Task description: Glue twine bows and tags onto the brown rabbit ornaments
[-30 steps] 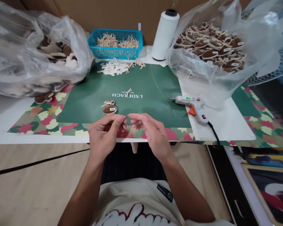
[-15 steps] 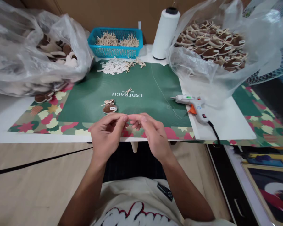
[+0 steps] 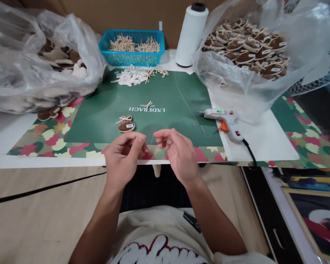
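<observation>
My left hand (image 3: 124,157) is above the table's front edge, its thumb and forefinger pinched; anything between them is too small to make out. Across a small gap, my right hand (image 3: 180,156) has its thumb pressed to its curled fingers, and I cannot see what they hold, if anything. Just beyond my left hand lies a brown plush piece (image 3: 126,124) with two ears, a cream bow and a small white label. A single cream bow (image 3: 149,105) rests on the green sheet (image 3: 99,106) near the white lettering.
Behind are white labels (image 3: 130,76), a blue basket (image 3: 132,58) of cream bows and a white thread cone (image 3: 191,35). A glue gun (image 3: 224,119) lies at right, near a loose thread. Plastic bags of plush pieces stand left (image 3: 68,82) and right (image 3: 231,79).
My hands, whose fingertips were touching, have come apart, leaving a gap between them. Both still have their fingers pinched. The view has shifted slightly; the things on the table stay put.
</observation>
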`<state>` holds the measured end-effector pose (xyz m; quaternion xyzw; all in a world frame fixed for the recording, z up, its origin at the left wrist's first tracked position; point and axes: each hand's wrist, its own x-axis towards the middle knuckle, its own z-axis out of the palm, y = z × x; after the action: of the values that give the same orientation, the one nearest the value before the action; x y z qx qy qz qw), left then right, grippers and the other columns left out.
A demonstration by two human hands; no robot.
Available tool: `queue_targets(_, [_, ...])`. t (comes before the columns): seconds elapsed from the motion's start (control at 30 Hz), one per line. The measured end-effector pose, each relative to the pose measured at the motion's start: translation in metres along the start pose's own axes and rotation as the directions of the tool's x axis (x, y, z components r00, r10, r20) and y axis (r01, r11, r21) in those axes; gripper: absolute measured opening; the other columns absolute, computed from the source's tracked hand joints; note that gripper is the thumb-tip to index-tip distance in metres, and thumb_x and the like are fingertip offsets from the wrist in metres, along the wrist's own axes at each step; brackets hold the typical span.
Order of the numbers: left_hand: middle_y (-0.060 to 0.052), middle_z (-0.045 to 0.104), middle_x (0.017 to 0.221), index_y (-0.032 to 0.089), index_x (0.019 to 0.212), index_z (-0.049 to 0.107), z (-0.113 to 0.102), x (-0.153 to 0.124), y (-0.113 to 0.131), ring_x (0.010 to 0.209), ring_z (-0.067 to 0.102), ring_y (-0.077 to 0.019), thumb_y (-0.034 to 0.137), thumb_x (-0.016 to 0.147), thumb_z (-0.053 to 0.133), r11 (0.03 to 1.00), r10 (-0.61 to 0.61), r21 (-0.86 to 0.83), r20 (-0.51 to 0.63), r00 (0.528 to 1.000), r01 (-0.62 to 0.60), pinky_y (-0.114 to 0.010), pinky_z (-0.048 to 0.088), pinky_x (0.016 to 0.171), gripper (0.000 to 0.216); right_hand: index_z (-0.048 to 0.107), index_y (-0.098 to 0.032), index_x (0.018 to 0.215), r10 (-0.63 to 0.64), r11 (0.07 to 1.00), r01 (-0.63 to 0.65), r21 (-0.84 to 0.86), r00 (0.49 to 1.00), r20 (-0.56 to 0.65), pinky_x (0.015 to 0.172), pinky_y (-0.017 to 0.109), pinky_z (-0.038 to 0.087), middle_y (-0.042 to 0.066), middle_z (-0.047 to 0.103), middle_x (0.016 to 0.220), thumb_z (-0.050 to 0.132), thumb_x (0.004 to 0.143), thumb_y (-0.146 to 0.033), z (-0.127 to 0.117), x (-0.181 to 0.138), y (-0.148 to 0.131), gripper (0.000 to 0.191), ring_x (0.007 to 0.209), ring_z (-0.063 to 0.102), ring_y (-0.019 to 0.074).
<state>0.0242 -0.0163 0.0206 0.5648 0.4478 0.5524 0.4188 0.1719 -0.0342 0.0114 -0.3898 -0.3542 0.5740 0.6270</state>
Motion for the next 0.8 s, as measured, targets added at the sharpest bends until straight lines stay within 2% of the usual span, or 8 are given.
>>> queue_targets(0.13, [-0.001, 0.072, 0.075, 0.021, 0.086, 0.08, 0.001, -0.005, 0.004, 0.058, 0.064, -0.0085, 0.032, 0.095, 0.079, 0.999, 0.01, 0.047, 0.005, 1.0, -0.01, -0.019, 0.055, 0.056, 0.015, 0.084, -0.025, 0.099, 0.065, 0.996, -0.066, 0.058, 0.998, 0.016, 0.079, 0.036, 0.051, 0.005, 0.076, 0.093, 0.055, 0.103, -0.052, 0.004, -0.001, -0.003, 0.04, 0.086, 0.066, 0.019])
queue_targets(0.3, [-0.002, 0.077, 0.082, 0.023, 0.089, 0.082, 0.004, -0.01, 0.003, 0.06, 0.064, -0.0095, 0.033, 0.095, 0.079, 0.99, 0.053, 0.136, -0.046, 0.998, -0.046, -0.022, 0.055, 0.056, 0.012, 0.084, -0.024, 0.107, 0.05, 0.998, -0.051, 0.033, 0.998, 0.024, 0.083, 0.038, 0.053, 0.006, 0.079, 0.099, 0.054, 0.104, -0.052, 0.006, -0.004, -0.004, 0.041, 0.091, 0.068, 0.0204])
queue_targets(0.43, [-0.002, 0.078, 0.088, 0.024, 0.093, 0.083, 0.006, -0.014, 0.001, 0.064, 0.066, -0.0103, 0.031, 0.096, 0.078, 0.971, 0.145, 0.209, -0.128, 0.981, -0.116, -0.025, 0.055, 0.057, 0.009, 0.083, -0.027, 0.116, 0.009, 1.0, -0.01, 0.029, 0.999, 0.048, 0.085, 0.037, 0.052, 0.006, 0.081, 0.112, 0.055, 0.107, -0.051, 0.005, -0.011, -0.002, 0.038, 0.099, 0.069, 0.0207])
queue_targets(0.57, [0.0, 0.076, 0.086, 0.025, 0.095, 0.082, 0.008, -0.019, 0.003, 0.065, 0.066, -0.0101, 0.028, 0.097, 0.077, 0.951, 0.207, 0.274, -0.211, 0.955, -0.146, -0.026, 0.055, 0.061, 0.007, 0.081, -0.029, 0.124, 0.013, 1.0, -0.014, 0.017, 0.998, 0.062, 0.087, 0.038, 0.052, 0.007, 0.079, 0.128, 0.054, 0.107, -0.052, 0.008, -0.02, -0.003, 0.039, 0.107, 0.07, 0.0228])
queue_targets(0.73, [-0.001, 0.079, 0.091, 0.027, 0.099, 0.083, 0.011, -0.025, 0.001, 0.072, 0.07, -0.014, 0.029, 0.097, 0.076, 0.934, 0.239, 0.321, -0.227, 0.944, -0.159, -0.03, 0.058, 0.066, 0.007, 0.079, -0.03, 0.129, 0.031, 1.0, -0.031, -0.005, 0.997, 0.071, 0.093, 0.041, 0.053, 0.007, 0.074, 0.141, 0.052, 0.106, -0.055, 0.011, -0.027, -0.004, 0.043, 0.116, 0.068, 0.0252])
queue_targets(0.8, [-0.002, 0.08, 0.094, 0.028, 0.1, 0.082, 0.012, -0.022, -0.004, 0.078, 0.072, -0.017, 0.029, 0.097, 0.075, 0.897, 0.307, 0.39, -0.218, 0.926, -0.206, -0.033, 0.06, 0.071, 0.008, 0.078, -0.031, 0.131, 0.028, 1.0, -0.028, 0.0, 0.996, 0.089, 0.096, 0.042, 0.053, 0.006, 0.071, 0.146, 0.052, 0.106, -0.056, 0.011, -0.03, -0.003, 0.044, 0.12, 0.068, 0.0264])
